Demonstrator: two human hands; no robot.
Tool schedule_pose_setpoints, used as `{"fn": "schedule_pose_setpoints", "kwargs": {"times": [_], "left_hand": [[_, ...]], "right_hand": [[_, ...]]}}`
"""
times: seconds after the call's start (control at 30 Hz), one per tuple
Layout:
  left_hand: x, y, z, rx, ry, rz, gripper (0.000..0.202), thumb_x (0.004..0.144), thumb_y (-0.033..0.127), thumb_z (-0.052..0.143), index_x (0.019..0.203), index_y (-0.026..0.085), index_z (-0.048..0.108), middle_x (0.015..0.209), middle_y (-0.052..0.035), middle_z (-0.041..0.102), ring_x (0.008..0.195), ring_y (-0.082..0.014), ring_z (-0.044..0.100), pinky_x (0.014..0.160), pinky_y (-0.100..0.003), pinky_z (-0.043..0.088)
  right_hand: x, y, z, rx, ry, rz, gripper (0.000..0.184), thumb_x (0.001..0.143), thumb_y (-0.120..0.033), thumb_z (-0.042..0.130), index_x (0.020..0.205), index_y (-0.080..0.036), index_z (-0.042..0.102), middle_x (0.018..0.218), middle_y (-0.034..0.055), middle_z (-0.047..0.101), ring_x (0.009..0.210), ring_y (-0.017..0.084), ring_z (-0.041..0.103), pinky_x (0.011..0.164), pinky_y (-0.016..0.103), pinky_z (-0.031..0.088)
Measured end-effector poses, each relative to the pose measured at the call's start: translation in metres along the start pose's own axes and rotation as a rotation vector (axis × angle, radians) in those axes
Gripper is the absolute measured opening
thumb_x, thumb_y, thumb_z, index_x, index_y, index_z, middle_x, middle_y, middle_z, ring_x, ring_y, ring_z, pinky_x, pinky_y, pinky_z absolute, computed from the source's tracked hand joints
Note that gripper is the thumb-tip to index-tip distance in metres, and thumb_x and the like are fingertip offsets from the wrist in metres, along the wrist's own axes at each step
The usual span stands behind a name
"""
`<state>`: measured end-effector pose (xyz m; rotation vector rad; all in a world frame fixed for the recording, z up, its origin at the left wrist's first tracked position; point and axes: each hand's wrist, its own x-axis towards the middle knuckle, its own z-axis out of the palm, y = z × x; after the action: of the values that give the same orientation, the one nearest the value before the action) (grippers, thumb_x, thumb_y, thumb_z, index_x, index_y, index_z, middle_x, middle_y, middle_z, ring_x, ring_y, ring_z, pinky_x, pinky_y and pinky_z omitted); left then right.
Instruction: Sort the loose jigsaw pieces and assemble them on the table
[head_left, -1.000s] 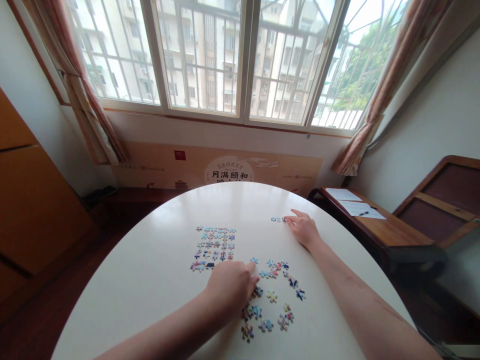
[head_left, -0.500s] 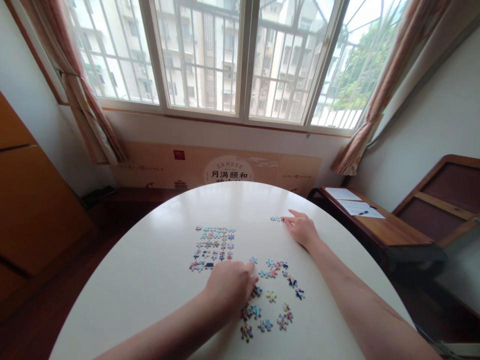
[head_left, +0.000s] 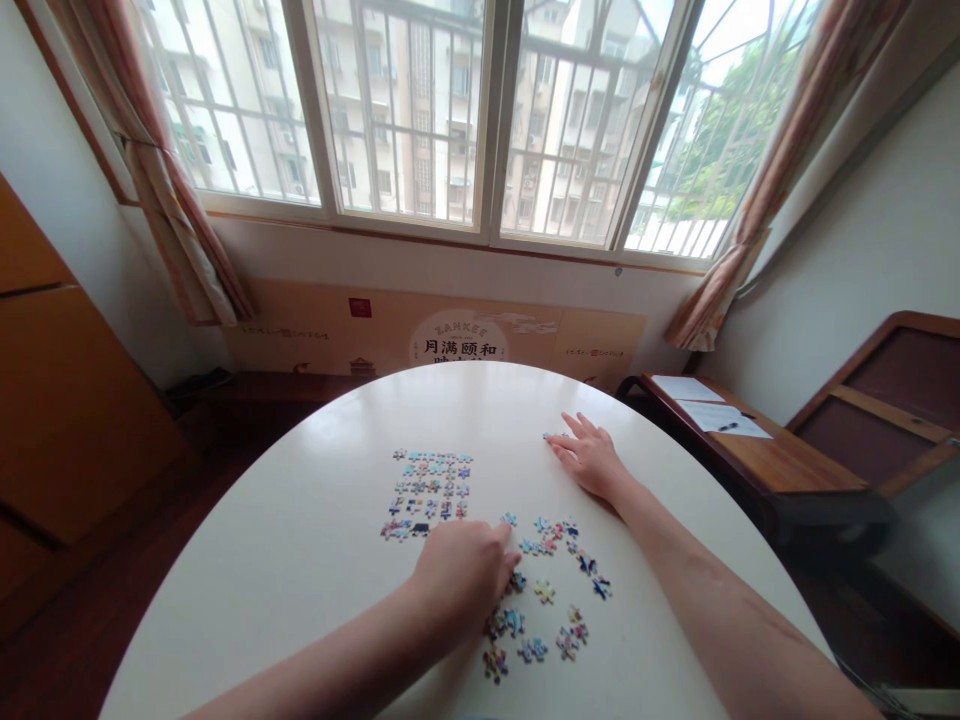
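Puzzle pieces (head_left: 434, 487) lay in rows on the white table (head_left: 300, 560) beside the left hand (head_left: 463, 572), whose curled grip I could not tell. Loose pieces (head_left: 544, 591) lay scattered rightward; farther back, a short row (head_left: 548, 436) sat partly beneath the right hand (head_left: 589, 460), fingers spread.

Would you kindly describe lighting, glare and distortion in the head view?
Head view: daylight washes out the pale buildings beyond the white-framed, barred window; head view: glare lies far back on the round white table; head view: edges look stretched, and detail on the small multicoloured puzzle pieces is too fine to read.
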<state>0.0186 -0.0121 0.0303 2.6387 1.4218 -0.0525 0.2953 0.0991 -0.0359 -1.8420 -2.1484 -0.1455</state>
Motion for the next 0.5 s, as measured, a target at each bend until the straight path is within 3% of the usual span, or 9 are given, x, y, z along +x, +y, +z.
{"fn": "schedule_pose_setpoints", "kwargs": {"times": [0.27,0.5], "left_hand": [[0.000,0.000,0.000,-0.012,0.007,-0.005,0.033,0.096,0.039,0.045,0.108,0.020,0.070,0.088,-0.0114,0.073,0.081,-0.0303,0.071,0.071,-0.040,0.053],[-0.001,0.000,-0.002,-0.021,-0.012,-0.017,0.034,0.095,0.039,0.045,0.108,0.020,0.070,0.088,-0.0115,0.073,0.081,-0.0296,0.070,0.071,-0.038,0.052]], "right_hand": [[0.001,0.007,0.000,0.008,0.007,-0.034,0.035,0.102,-0.039,0.041,0.126,-0.040,0.067,0.160,0.0013,0.034,0.148,0.032,0.024,0.112,0.059,0.026],[0.002,0.013,-0.001,0.049,0.262,0.019,0.037,0.100,-0.032,0.042,0.122,-0.029,0.072,0.151,0.0058,0.048,0.142,0.029,0.038,0.112,0.048,0.033]]}}
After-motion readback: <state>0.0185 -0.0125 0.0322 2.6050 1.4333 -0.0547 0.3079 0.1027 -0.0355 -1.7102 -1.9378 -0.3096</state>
